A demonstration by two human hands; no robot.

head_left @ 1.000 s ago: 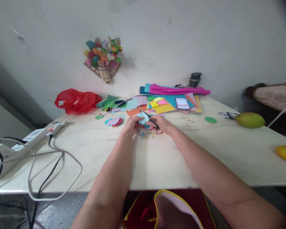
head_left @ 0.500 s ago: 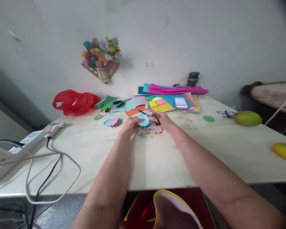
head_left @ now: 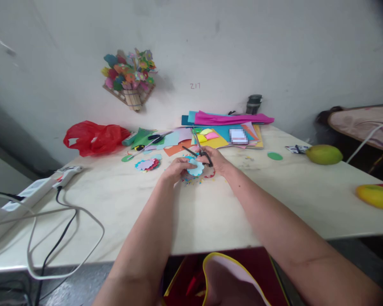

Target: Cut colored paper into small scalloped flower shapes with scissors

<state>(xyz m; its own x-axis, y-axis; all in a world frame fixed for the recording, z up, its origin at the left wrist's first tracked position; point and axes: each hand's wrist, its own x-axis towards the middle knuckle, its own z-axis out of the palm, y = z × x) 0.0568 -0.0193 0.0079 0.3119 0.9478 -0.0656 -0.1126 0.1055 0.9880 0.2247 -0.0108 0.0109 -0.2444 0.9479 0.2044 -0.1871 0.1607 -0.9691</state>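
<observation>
Between the thumb and fingers of my left hand (head_left: 178, 167) is a light blue paper flower (head_left: 195, 168) with a scalloped edge. My right hand (head_left: 214, 160) is closed around dark-handled scissors (head_left: 205, 157), their blades spread apart and pointing up and left, just beyond the flower. Small coloured paper scraps (head_left: 191, 180) lie on the table under both hands, with a red offcut (head_left: 210, 171) beside the flower. Left of my left hand rests a pile of scalloped paper flowers (head_left: 147, 164) in lilac, red and blue.
Coloured paper sheets (head_left: 225, 146) lie at the back, near a second pair of scissors (head_left: 156, 138) and a red plastic bag (head_left: 94, 138). A green paper disc (head_left: 275, 156) and a mango (head_left: 324, 154) are on the right. Power strips (head_left: 28, 193) with loose cables lie left.
The light blue flower has turned and tilted in my left hand, showing more of its face. The scissor blades have opened wider. The whole view has shifted slightly.
</observation>
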